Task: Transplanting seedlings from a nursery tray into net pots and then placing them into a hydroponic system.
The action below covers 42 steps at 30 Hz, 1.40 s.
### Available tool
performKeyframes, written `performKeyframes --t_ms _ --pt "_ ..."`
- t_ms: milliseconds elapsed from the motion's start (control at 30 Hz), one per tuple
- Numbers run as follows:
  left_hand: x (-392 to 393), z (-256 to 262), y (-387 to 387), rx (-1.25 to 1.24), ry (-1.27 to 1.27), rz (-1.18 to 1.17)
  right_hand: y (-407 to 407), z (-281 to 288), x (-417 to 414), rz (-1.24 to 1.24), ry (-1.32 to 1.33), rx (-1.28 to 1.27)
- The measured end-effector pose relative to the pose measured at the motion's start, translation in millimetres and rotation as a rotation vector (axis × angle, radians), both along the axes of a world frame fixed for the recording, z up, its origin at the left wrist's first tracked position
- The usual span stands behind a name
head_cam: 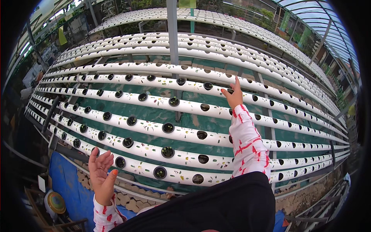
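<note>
White hydroponic pipes with round holes stretch across the view. My right hand (234, 94) reaches over the farther pipes, fingers apart and holding nothing, close to a black net pot with a seedling (208, 85). At the lower left, palm up and empty, my left hand (102, 174) is beside the nearest pipe (139, 168). Net pots with small green seedlings fill holes on the left and middle, among them a net pot (159, 172) in the nearest pipe. An uncovered hole (198, 179) lies to its right. Small coloured marks dot the pipes.
A grey metal post (173, 34) rises among the pipes. Green sheeting (191, 121) lies beneath them. A blue tarp (65, 185) covers ground at lower left, near a round patterned object (55, 202). Hexagonal pavers (130, 201) show below the nearest pipe. More pipe rows stand beyond.
</note>
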<state>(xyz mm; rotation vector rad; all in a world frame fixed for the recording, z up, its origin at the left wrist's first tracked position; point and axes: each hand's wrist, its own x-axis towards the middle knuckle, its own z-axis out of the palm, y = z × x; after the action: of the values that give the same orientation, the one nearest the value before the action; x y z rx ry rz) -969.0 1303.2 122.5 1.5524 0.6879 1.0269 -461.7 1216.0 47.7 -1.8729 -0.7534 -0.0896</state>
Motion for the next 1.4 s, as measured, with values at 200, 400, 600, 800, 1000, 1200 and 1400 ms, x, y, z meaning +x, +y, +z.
performKeyframes --t_ms 200,400,600,800,1000,1200,1400 --pt "20.7 -22.4 -24.1 0.016 -0.099 -0.359 -223.0 21.0 -114.0 -0.127 0.086 0.213" --pt "80.4 -44.8 -57.9 0.018 -0.101 -0.901 -439.8 -18.1 -289.3 -0.880 0.042 0.113" --pt "127.9 -49.0 -165.2 0.071 -0.057 -1.254 -572.8 -63.7 -402.9 -1.314 0.172 0.143" --pt "163.6 -61.7 -326.1 0.095 -0.001 -1.513 -674.4 -115.0 -452.1 -1.533 0.251 0.086" --pt "186.8 -77.7 -482.9 0.115 0.042 -1.667 -774.0 -144.6 -494.8 -1.609 0.373 0.141" --pt "207.8 -77.8 -578.4 0.291 0.124 -1.856 -838.6 -153.4 -511.1 -1.669 0.402 0.117" --pt "238.4 -99.9 -642.3 0.357 0.197 -1.948 -853.3 -174.1 -533.3 -1.779 0.402 0.203"
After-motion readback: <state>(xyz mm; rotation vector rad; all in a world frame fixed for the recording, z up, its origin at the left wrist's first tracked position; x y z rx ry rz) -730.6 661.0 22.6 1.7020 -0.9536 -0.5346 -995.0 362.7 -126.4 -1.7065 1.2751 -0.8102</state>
